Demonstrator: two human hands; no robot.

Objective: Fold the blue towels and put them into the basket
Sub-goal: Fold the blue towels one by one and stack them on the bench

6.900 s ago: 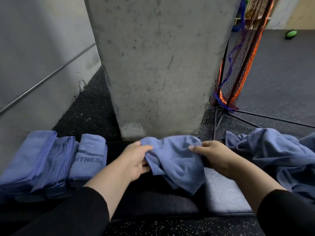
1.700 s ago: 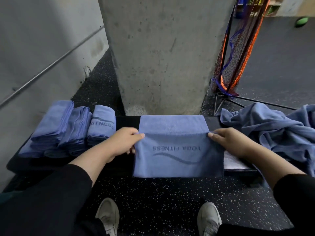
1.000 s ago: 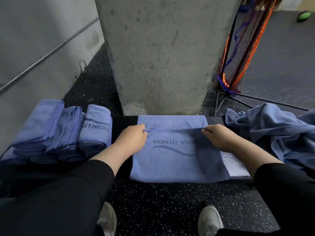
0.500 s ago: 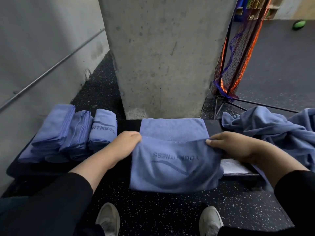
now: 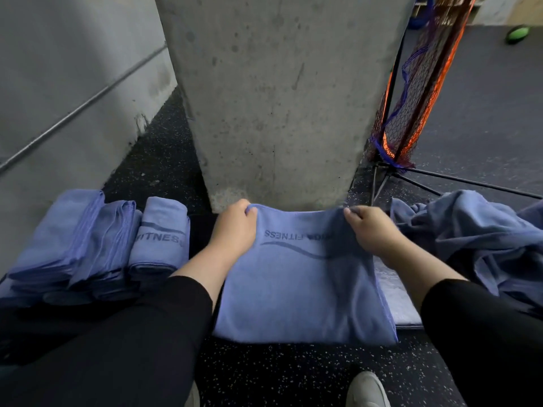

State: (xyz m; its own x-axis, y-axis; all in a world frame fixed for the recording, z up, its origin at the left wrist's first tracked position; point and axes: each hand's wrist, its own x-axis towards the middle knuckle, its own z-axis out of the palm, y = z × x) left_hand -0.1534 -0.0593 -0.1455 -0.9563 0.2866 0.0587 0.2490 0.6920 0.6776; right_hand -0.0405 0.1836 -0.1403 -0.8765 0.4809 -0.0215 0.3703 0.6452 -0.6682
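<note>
I am pinching the towel's (image 5: 302, 289) far corners, left hand (image 5: 233, 229) and right hand (image 5: 371, 230), on the bench (image 5: 393, 306).

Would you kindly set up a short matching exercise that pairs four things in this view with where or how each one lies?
Things:
1. spread towel
2. folded towels
3. crumpled towels
4. mesh net

States:
A. heaped loosely, far right
B. stacked neatly, far left
C. upright beside the concrete pillar
D. far corners pinched by left hand and right hand

Pairs: 1-D, 2-B, 3-A, 4-C
</note>
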